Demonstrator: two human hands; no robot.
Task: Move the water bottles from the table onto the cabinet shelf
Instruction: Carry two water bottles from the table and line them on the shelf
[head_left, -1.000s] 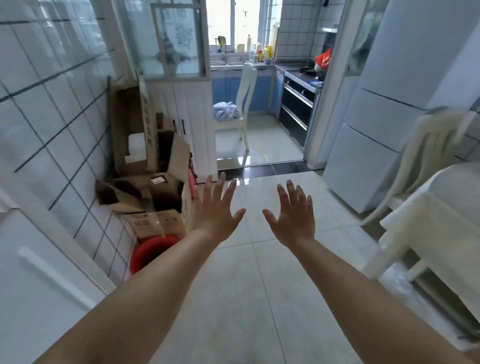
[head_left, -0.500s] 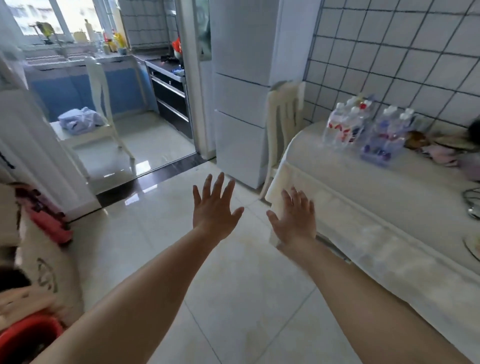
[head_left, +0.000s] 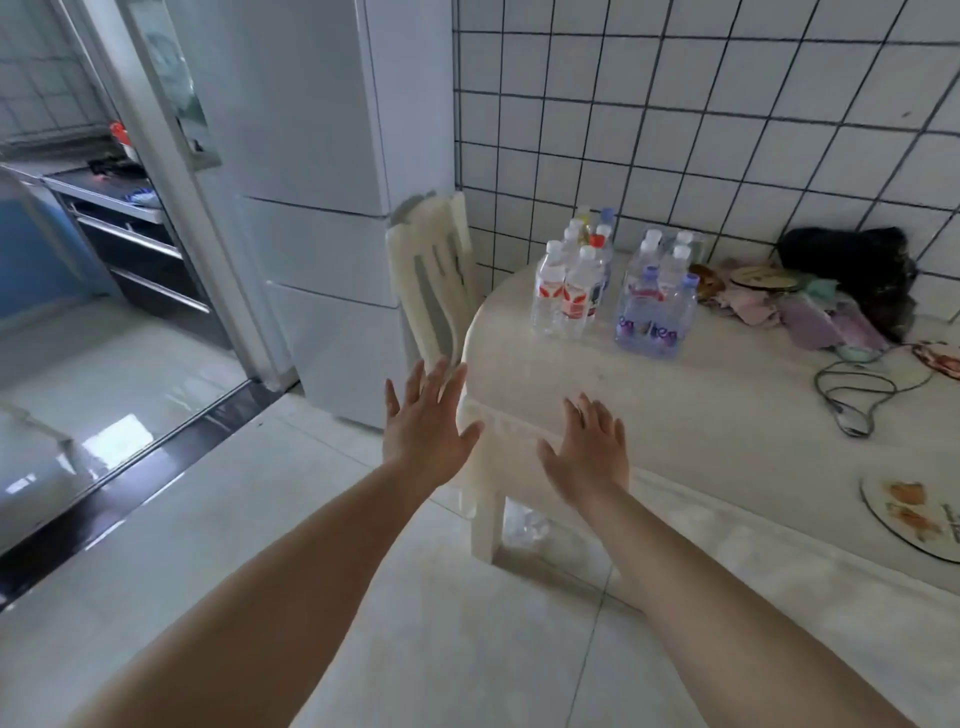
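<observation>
At the far left a glossy tiled floor (head_left: 130, 374) is seen through a doorway, with a dark oven front (head_left: 140, 249) behind it, and next comes a tall, smooth white refrigerator (head_left: 322, 208) with flat panel fronts. A cream chair (head_left: 431, 280) with a slatted back is tucked between the refrigerator and the counter (head_left: 727, 415), whose rounded top is covered in a pale, slightly shiny cloth. The left hand (head_left: 423, 426) is held out palm down in front of the counter's rounded corner, its grip spread wide and empty; the right hand (head_left: 589, 452) is held over the counter's near edge, its grip likewise apart and holding nothing. The water bottles (head_left: 571, 286) are stood upright near the back of the counter, well apart from both hands: a cluster of clear plastic ones with red-and-white labels, and just beside it a shrink-wrapped pack (head_left: 654, 306) with purple labels and lilac caps. Further right, a dark bag (head_left: 857, 275) is leaned against the square-tiled wall, a thin looped cable (head_left: 857, 395) is laid on the cloth, and a round plate (head_left: 914, 514) is seen at the edge
</observation>
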